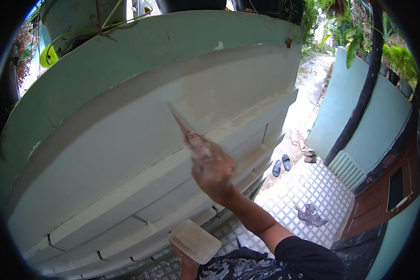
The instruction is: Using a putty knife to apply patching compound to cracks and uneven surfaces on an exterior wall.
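My right hand (212, 170), smeared with white, is closed around a thin putty knife (179, 120), blurred and seen almost edge-on. Its tip points up and left at the pale upper panel of the wall (112, 126); whether it touches cannot be told. Right of the blade, a damp-looking tan patch (203, 93) spreads over the panel. Low in the picture, my left hand (187, 259) holds a rectangular plastic tub (196, 240) from beneath and the side, its fingers partly hidden. Something pale beige shows in the tub.
Plant pots (79, 23) stand along the green wall top (172, 39). Stepped ledges (126, 200) jut out below the panel. On the tiled floor (284, 200) lie a crumpled cloth (311, 215) and blue slippers (277, 168). A dark slanting post (361, 102) and a brown door (392, 191) stand right.
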`<state>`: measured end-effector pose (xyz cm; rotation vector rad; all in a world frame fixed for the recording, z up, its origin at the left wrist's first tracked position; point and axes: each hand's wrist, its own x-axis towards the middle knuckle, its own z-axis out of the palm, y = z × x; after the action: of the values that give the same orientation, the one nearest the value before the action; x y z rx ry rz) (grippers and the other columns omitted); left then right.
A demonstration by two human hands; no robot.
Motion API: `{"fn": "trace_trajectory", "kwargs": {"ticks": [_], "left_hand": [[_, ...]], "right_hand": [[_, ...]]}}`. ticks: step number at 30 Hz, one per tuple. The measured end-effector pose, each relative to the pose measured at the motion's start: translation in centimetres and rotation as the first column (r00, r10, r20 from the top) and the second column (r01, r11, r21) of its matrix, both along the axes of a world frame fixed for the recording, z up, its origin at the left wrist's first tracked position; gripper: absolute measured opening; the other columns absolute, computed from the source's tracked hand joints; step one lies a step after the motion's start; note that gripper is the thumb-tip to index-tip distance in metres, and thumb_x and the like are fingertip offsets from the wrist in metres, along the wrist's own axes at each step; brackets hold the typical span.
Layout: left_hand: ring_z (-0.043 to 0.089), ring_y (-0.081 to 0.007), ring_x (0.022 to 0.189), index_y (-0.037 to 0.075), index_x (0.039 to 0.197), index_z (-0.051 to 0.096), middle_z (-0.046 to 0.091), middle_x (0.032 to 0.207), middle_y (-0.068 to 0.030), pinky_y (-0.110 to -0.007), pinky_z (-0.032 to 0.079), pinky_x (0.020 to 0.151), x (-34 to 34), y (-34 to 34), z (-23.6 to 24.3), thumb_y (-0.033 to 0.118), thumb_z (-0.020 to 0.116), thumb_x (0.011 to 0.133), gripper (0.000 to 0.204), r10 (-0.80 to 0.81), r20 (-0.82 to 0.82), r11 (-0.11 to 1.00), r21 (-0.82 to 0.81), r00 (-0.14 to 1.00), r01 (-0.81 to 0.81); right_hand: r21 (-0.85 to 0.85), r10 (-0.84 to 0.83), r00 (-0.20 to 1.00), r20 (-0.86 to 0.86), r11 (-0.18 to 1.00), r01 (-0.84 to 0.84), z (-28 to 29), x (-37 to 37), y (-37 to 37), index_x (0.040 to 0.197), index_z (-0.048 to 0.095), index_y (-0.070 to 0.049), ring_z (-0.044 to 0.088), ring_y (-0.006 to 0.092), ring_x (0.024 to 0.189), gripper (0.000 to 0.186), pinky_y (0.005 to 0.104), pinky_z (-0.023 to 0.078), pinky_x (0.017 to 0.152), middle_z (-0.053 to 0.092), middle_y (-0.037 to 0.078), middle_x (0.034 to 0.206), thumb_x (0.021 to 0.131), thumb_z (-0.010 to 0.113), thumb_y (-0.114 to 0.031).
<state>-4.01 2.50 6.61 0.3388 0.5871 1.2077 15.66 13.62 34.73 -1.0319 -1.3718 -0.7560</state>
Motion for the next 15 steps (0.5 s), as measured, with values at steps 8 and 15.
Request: {"fn": "trace_trajectory", "kwargs": {"ticks": [8, 15], "left_hand": [[0.055, -0.0299, 0.113, 0.019, 0.136, 0.042, 0.053, 0.127, -0.0054, -0.051, 0.047, 0.093, 2.3, -1.1, 3.9, 0.077, 0.032, 0.084, 0.078, -0.04, -0.058, 0.998, 0.045, 0.998, 0.042], [0.056, -0.0304, 0.113, 0.017, 0.136, 0.042, 0.054, 0.127, -0.0069, -0.051, 0.047, 0.094, 2.3, -0.9, -0.2, 0.072, 0.033, 0.086, 0.075, 0.068, -0.02, 0.997, -0.02, 0.998, -0.068]], "right_hand": [[0.019, -0.312, 0.945, -0.096, 0.949, 0.315, 0.1, 6.9, 2.5, 0.119, 0.063, -0.006, 0.07, 0.022, 0.086, 0.038, 0.0315, 0.057, 0.068, 0.067, 0.017, 0.11, 0.082, 0.056, 0.002], [0.024, -0.011, 0.994, 0.113, 1.0, 0.008, -1.4, 0.3, 0.7, 0.12, 0.064, -0.008, 0.069, 0.0202, 0.093, 0.047, 0.0303, 0.057, 0.072, 0.062, 0.018, 0.121, 0.074, 0.062, 0.004]]}}
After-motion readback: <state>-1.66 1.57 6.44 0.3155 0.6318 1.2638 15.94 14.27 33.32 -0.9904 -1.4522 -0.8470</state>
